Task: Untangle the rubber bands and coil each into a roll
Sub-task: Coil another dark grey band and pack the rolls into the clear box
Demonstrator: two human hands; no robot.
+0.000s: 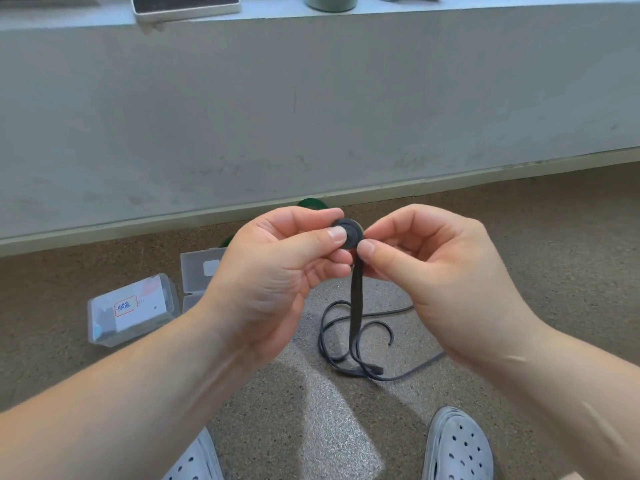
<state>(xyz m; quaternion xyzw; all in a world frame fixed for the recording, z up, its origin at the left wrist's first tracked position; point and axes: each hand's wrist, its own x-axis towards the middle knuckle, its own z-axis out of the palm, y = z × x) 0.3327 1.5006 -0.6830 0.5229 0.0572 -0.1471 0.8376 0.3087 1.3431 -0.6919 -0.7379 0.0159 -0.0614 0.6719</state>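
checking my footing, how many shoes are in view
2. The left shoe sits at the bottom edge, partly under the left forearm; the right shoe at bottom, right of centre.

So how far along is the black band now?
Started, not finished. A small roll is wound, pinched by the left hand; the right hand pinches the tail just below it. That tail hangs uncoiled, and black loops on the floor lie loose, yet to be wound.

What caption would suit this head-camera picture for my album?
Left hand and right hand pinch a black rubber band, partly coiled into a roll.
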